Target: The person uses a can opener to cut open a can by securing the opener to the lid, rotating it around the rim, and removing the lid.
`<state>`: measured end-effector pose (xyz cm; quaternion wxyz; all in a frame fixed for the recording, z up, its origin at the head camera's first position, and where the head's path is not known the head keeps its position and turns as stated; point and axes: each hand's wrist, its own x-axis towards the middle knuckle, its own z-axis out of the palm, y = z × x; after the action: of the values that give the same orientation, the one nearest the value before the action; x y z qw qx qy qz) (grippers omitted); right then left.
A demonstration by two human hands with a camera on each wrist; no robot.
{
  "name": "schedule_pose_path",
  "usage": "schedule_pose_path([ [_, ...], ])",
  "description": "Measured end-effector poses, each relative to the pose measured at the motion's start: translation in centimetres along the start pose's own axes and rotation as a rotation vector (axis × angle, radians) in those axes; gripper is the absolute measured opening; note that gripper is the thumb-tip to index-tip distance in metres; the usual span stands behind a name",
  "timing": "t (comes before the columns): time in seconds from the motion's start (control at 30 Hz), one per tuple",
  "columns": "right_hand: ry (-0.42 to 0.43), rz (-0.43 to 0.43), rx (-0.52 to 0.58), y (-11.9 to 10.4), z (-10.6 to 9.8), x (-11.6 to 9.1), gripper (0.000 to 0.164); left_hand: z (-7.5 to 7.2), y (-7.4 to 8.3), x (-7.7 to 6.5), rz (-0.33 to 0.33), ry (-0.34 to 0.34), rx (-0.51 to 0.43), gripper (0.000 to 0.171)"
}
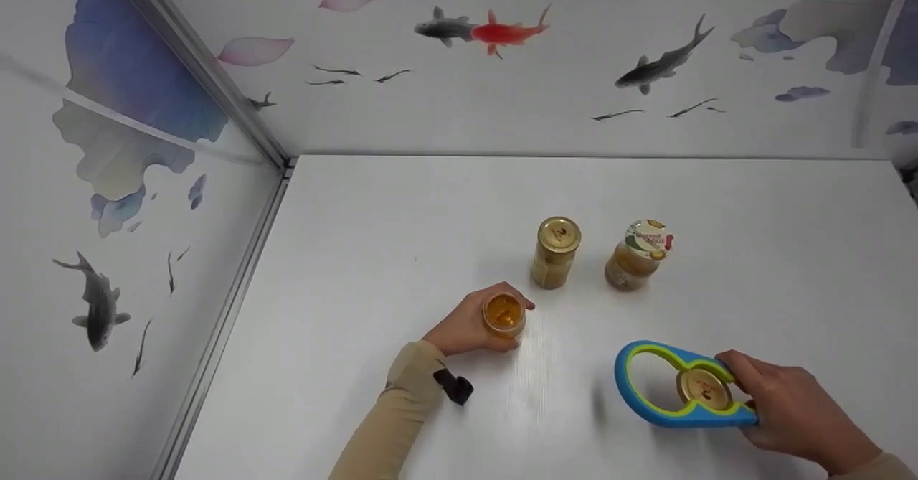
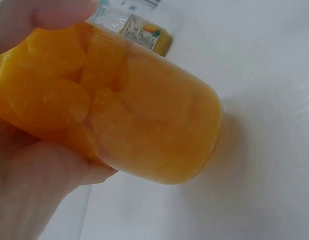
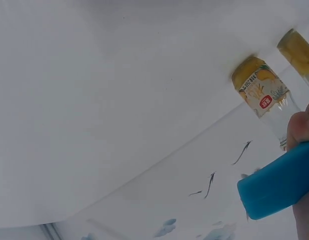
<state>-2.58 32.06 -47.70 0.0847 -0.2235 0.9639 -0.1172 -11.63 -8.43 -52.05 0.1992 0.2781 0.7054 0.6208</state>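
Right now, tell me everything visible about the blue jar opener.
The jar opener looks like plastic: a blue loop lined in lime green, its scalloped openings narrowing from one broad end. The right hand grips the narrower end, the broad end pointing left in the head view. A gold lid sits within a smaller opening. A shadow on the white table suggests the opener is raised.
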Motion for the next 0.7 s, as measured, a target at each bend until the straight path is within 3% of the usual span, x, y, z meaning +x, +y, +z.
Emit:
schedule_pose_path([
  [0.7,-0.06,0.12,0.014,0.2,0.9,-1.6,0.066,-4.0,-1.5,2.2,-0.139,0.286,-0.045,0.058],
])
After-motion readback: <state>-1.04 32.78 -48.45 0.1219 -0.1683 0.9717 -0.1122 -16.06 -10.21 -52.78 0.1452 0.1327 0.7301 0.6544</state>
